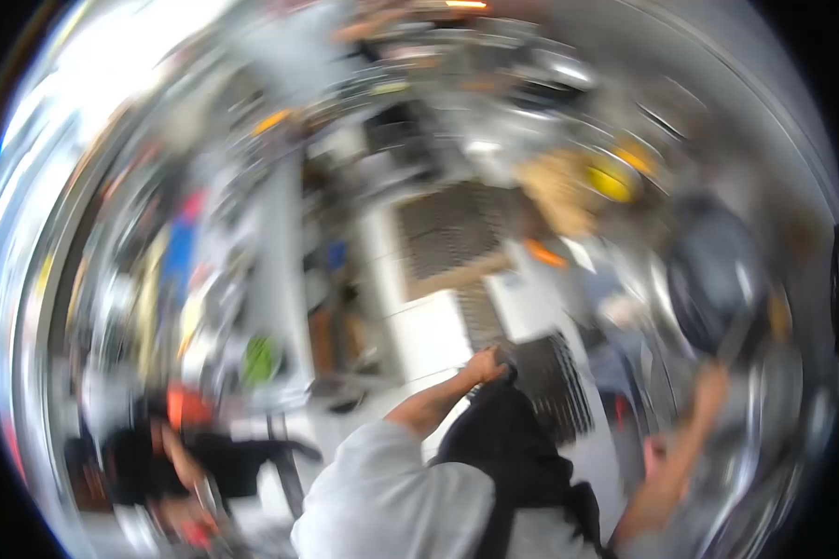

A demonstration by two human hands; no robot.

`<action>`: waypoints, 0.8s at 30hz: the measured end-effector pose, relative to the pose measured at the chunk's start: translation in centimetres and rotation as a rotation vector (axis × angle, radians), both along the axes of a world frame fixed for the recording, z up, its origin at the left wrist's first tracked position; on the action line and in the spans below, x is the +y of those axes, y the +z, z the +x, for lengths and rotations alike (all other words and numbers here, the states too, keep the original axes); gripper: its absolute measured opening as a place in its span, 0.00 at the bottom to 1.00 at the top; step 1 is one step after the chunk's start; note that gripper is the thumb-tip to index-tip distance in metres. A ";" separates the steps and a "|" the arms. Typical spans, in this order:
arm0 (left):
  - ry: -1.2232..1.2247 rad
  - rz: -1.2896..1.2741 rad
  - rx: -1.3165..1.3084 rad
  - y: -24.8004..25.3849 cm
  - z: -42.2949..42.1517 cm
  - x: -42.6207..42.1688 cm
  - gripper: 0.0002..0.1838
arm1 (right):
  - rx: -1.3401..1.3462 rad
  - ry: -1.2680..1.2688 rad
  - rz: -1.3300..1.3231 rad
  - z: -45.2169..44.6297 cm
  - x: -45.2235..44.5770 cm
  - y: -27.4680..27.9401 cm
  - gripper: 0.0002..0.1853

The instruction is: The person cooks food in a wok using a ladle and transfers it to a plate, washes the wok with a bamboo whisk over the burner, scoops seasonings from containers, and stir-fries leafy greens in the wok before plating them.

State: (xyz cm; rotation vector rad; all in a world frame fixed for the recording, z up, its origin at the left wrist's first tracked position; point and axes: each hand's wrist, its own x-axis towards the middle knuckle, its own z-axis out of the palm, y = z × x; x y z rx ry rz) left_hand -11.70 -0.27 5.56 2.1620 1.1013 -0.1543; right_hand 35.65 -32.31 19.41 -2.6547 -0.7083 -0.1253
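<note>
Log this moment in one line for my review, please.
Left hand: curled, any held item unclear | Right hand: apparently holding dark round metal pan | Floor: dark slatted panel | View: motion-blurred

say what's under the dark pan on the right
The dark pan covers whatever is beneath it, so that can't be seen. Left of it, blurred shiny metal shows. The right hand is at its handle.
</note>
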 end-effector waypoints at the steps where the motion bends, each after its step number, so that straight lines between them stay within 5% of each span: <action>1: 0.160 0.033 0.020 0.6 -4.2 2.9 0.36 | 0.056 0.027 0.080 0.2 -3.2 -1.9 0.18; 6: 1.162 -0.061 -0.655 6.3 -20.9 8.9 0.26 | 0.070 0.121 -0.061 -6.1 -1.8 -2.8 0.20; 10: 1.671 -0.045 -1.365 10.3 -31.5 8.8 0.13 | 0.224 0.444 0.003 -19.2 10.2 -0.4 0.19; 13: 1.919 -0.034 -1.741 10.2 -39.2 9.4 0.17 | 0.324 0.602 -0.003 -26.6 16.2 1.7 0.19; 24: 2.047 0.208 -1.998 10.9 -46.6 11.4 0.04 | 0.520 0.801 -0.060 -35.3 25.5 5.5 0.16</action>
